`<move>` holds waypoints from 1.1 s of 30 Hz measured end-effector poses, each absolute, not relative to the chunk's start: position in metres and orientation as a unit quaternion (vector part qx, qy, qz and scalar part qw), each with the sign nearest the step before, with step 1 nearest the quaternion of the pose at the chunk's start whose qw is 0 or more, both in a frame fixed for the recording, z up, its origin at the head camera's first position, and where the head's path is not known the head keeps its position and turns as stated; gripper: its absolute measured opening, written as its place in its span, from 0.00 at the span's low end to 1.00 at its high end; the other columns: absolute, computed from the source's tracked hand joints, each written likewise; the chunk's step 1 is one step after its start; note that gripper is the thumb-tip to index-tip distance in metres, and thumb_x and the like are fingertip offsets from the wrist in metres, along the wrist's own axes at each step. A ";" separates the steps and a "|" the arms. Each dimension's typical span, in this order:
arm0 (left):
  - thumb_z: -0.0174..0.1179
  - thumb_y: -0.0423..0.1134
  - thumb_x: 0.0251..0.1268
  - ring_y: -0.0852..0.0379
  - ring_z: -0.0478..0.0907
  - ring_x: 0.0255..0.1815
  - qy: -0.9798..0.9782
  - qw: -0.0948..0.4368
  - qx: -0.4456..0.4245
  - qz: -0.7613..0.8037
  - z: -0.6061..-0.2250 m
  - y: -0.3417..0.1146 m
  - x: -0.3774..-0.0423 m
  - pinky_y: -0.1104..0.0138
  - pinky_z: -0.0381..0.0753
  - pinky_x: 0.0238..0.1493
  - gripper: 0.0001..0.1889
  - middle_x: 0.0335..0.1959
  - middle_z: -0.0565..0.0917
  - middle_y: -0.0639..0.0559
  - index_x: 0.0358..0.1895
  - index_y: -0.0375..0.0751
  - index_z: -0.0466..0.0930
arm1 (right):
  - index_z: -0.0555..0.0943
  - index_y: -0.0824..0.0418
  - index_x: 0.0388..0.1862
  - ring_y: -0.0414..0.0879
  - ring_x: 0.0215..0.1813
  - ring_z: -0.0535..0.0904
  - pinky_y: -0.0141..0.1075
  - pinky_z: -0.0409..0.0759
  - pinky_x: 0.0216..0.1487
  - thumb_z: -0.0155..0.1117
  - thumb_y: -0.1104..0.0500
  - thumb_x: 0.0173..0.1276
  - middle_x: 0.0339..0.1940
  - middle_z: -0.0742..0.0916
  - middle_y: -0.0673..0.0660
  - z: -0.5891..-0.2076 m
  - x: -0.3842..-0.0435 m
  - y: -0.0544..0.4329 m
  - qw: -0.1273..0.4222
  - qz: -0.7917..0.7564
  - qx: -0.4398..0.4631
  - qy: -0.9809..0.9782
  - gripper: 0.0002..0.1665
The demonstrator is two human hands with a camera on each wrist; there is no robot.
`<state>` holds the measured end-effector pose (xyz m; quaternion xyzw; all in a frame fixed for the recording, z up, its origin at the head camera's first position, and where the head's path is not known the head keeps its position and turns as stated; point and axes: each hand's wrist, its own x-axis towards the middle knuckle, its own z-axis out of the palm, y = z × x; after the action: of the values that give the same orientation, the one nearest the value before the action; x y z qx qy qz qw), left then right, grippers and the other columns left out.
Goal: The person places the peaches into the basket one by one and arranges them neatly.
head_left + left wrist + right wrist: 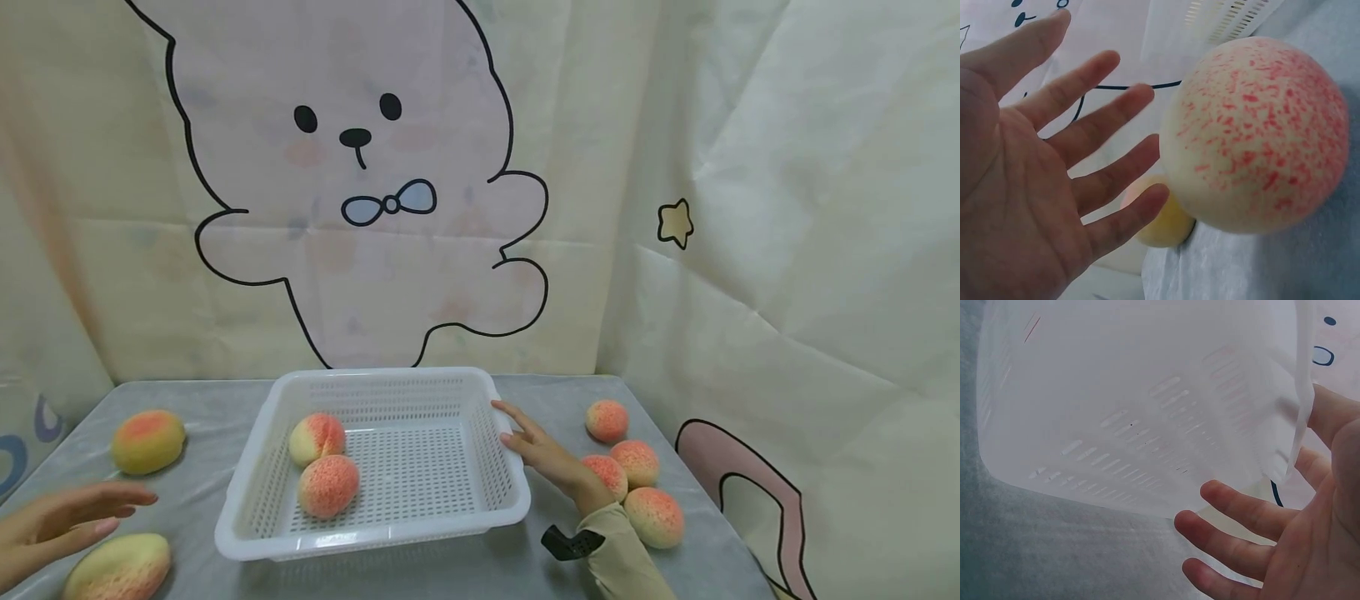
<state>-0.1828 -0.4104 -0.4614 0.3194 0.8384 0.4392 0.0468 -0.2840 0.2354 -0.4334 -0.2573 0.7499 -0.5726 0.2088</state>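
A white plastic basket [390, 533] stands at mid-table with two toy peaches, an upper peach [317, 439] and a lower peach [328, 486], in its left half. My right hand [547, 454] holds the basket's right rim. In the right wrist view, thumb and forefinger of this hand [1285, 531] reach over the rim, while the other fingers stay outside the wall. To the left, my left hand [63, 529] hovers with spread fingers above a pale, red-speckled peach [120, 568]. The left wrist view shows that hand [1041, 169] beside the speckled peach [1260, 137], its palm bare.
A yellow-orange peach [148, 442] lies at the left on the grey tablecloth [300, 579]. Several peaches cluster right of the basket, among them a far peach [607, 421] and a near peach [654, 517], close to my right forearm. A printed curtain [585, 125] hangs behind the table.
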 end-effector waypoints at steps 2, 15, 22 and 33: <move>0.42 0.20 0.76 0.84 0.72 0.59 0.837 0.081 0.303 0.449 -0.463 -0.415 -0.180 0.80 0.77 0.45 0.22 0.62 0.79 0.76 0.67 0.34 0.74 | 0.44 0.48 0.85 0.45 0.53 0.84 0.41 0.80 0.58 0.45 0.52 0.84 0.68 0.76 0.75 -0.433 -0.283 0.235 0.209 -0.573 -0.257 0.750 0.37; 0.41 0.28 0.80 0.90 0.59 0.65 0.797 0.260 0.264 0.477 -0.499 -0.449 -0.181 0.82 0.70 0.50 0.24 0.70 0.68 0.81 0.74 0.42 0.69 | 0.44 0.47 0.85 0.45 0.54 0.84 0.40 0.79 0.58 0.45 0.51 0.84 0.69 0.75 0.75 -0.432 -0.282 0.234 0.209 -0.571 -0.253 0.753 0.37; 0.46 0.39 0.79 0.95 0.52 0.62 0.843 0.278 0.205 0.413 -0.504 -0.449 -0.188 0.68 0.75 0.47 0.29 0.67 0.51 0.95 0.80 0.53 0.57 | 0.44 0.48 0.85 0.46 0.55 0.84 0.40 0.80 0.58 0.44 0.52 0.84 0.70 0.75 0.74 -0.433 -0.282 0.234 0.213 -0.571 -0.251 0.752 0.37; 0.59 0.39 0.73 0.98 0.44 0.56 0.907 0.126 0.213 0.340 -0.496 -0.417 -0.168 0.35 0.77 0.35 0.39 0.63 0.39 1.03 0.82 0.57 0.51 | 0.45 0.44 0.84 0.49 0.56 0.84 0.43 0.80 0.60 0.44 0.51 0.84 0.71 0.75 0.72 -0.432 -0.283 0.235 0.211 -0.568 -0.249 0.755 0.37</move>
<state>-0.1676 -0.4174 -0.4959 0.2132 0.9070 0.3404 0.1264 -0.2827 0.2350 -0.4320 -0.2491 0.7554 -0.5682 0.2109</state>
